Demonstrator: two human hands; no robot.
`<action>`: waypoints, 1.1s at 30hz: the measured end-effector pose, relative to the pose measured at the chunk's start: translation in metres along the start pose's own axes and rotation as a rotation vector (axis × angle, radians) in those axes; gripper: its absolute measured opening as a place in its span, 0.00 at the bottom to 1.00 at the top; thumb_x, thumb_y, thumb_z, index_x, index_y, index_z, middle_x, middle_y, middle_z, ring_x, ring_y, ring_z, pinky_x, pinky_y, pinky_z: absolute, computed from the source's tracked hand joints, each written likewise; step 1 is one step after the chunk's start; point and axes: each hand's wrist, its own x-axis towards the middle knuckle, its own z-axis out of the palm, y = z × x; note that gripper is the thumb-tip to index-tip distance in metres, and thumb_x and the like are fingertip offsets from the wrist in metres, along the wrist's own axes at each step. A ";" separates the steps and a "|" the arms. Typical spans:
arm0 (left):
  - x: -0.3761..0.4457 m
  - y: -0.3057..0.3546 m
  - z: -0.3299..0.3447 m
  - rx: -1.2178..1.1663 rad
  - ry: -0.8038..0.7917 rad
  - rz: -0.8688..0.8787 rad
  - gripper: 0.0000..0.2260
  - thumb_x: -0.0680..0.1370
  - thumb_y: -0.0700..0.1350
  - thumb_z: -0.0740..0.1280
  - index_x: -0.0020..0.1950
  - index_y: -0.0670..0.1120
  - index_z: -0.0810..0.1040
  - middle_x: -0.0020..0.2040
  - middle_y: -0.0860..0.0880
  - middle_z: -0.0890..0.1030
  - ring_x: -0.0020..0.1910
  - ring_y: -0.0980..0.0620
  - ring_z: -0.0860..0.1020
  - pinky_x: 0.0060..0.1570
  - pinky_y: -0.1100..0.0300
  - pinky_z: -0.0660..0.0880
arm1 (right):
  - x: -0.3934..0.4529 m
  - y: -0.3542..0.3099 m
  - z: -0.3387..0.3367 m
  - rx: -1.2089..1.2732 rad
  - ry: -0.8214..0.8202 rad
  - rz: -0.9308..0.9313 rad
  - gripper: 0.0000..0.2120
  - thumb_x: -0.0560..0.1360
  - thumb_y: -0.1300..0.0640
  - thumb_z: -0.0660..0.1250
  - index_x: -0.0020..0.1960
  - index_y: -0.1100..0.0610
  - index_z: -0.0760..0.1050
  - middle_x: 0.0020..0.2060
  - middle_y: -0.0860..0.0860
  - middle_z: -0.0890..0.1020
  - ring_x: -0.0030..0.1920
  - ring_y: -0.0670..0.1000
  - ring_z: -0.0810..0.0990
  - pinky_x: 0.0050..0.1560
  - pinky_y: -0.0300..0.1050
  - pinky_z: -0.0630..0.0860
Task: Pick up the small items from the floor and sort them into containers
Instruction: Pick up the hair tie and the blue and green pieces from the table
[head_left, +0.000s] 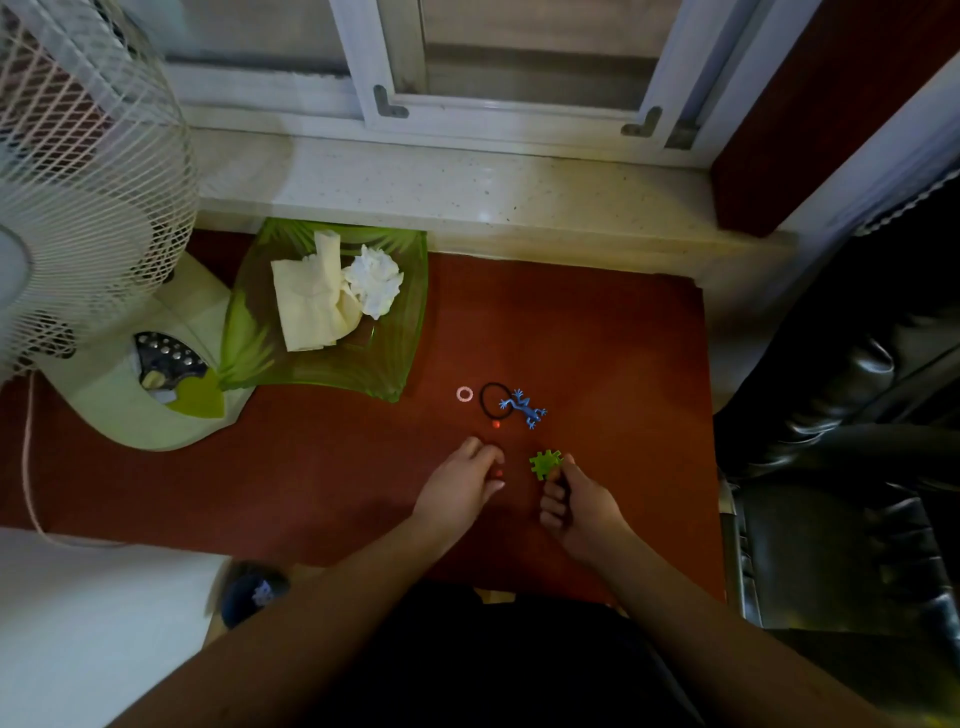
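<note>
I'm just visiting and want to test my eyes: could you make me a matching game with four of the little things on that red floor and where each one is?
Things:
1. blue lizard toy
2. green puzzle-like piece
3. pink ring
4. crumpled white tissue

Places:
A. in the green tray
B. pinched in the right hand
C. lying across the black hair band
D. alone on the floor, just left of the black hair band

Pairs: 1-C, 2-B, 3-D, 4-A
</note>
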 end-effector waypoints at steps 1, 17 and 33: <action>0.001 0.001 0.001 0.017 0.014 0.019 0.10 0.77 0.46 0.68 0.58 0.49 0.75 0.54 0.51 0.73 0.51 0.51 0.76 0.50 0.56 0.73 | 0.000 0.000 -0.003 0.003 0.010 -0.003 0.17 0.82 0.48 0.56 0.39 0.57 0.68 0.26 0.50 0.66 0.24 0.47 0.61 0.22 0.40 0.58; 0.002 0.059 -0.021 0.052 0.093 0.419 0.17 0.77 0.55 0.63 0.61 0.48 0.75 0.54 0.50 0.75 0.54 0.51 0.72 0.53 0.57 0.71 | -0.001 -0.002 -0.004 0.117 -0.020 -0.007 0.13 0.83 0.52 0.56 0.56 0.60 0.74 0.40 0.54 0.79 0.40 0.47 0.80 0.38 0.40 0.78; 0.057 0.001 -0.025 0.170 0.060 0.033 0.09 0.79 0.45 0.65 0.58 0.45 0.76 0.56 0.47 0.74 0.50 0.46 0.77 0.43 0.57 0.67 | 0.005 -0.020 -0.019 -0.001 0.034 -0.008 0.19 0.81 0.46 0.57 0.35 0.55 0.66 0.24 0.48 0.62 0.24 0.46 0.57 0.21 0.40 0.54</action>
